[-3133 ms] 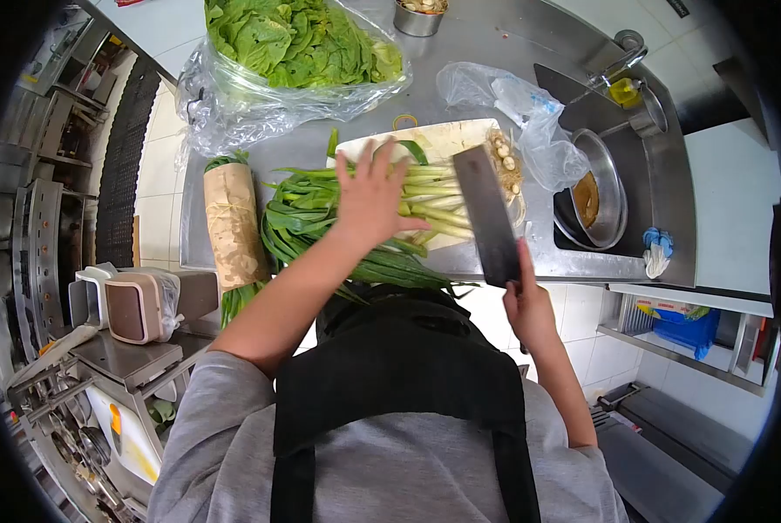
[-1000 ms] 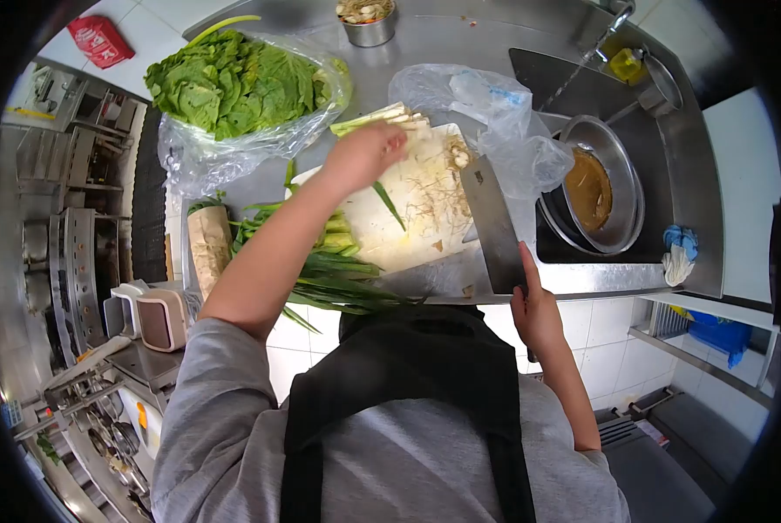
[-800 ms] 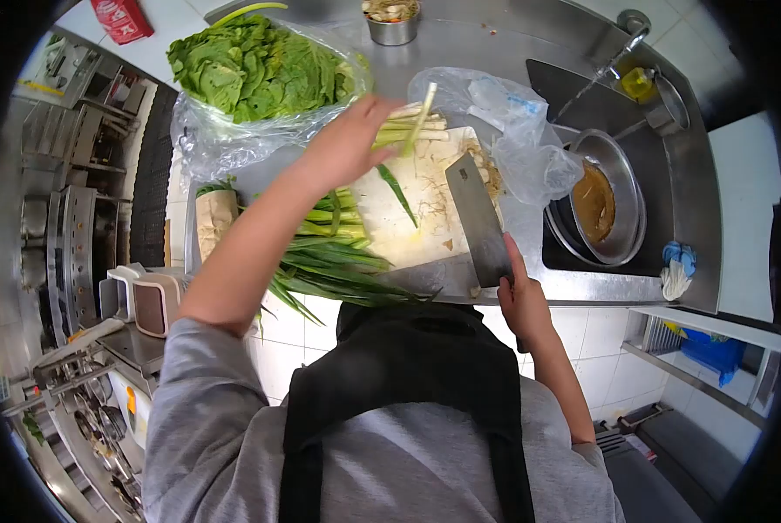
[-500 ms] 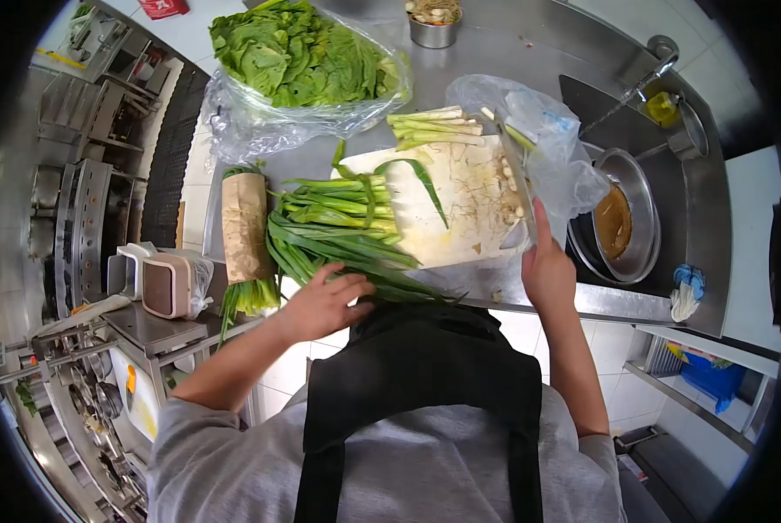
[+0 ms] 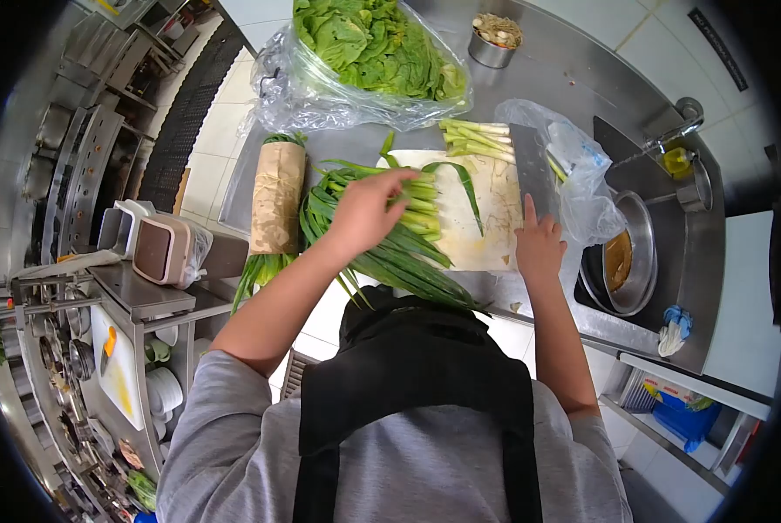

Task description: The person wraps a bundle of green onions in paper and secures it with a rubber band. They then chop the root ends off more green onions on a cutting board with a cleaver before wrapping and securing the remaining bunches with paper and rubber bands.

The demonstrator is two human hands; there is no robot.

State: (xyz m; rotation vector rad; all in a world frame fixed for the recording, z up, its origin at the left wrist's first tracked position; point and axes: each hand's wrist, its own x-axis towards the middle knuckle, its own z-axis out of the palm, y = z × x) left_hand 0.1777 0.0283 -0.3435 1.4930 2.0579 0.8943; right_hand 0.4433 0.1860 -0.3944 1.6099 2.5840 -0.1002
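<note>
My left hand (image 5: 375,209) is over a bunch of green onions (image 5: 408,248), thumb and fingers apart near the cut stalk ends. The leaves trail toward my apron. My right hand (image 5: 540,248) is closed at the right edge of the white cutting board (image 5: 482,227), index finger stretched forward along a knife (image 5: 534,161). Its handle is hidden, and its grey blade is hard to tell from the steel counter. A loose green leaf (image 5: 469,196) bends across the board. Trimmed pale stalks (image 5: 478,141) lie at the board's far edge.
A paper-wrapped bundle (image 5: 278,200) lies left of the onions. Leafy greens (image 5: 377,52) fill a plastic bag behind. A metal cup of roots (image 5: 493,42) stands farther back. To the right are a clear bag (image 5: 582,183) and a sink with running water and a metal bowl (image 5: 641,253).
My left hand has moved forward and right over the onion stalks. The roots at the board's right edge have gone from the board. The view has shifted, too.
</note>
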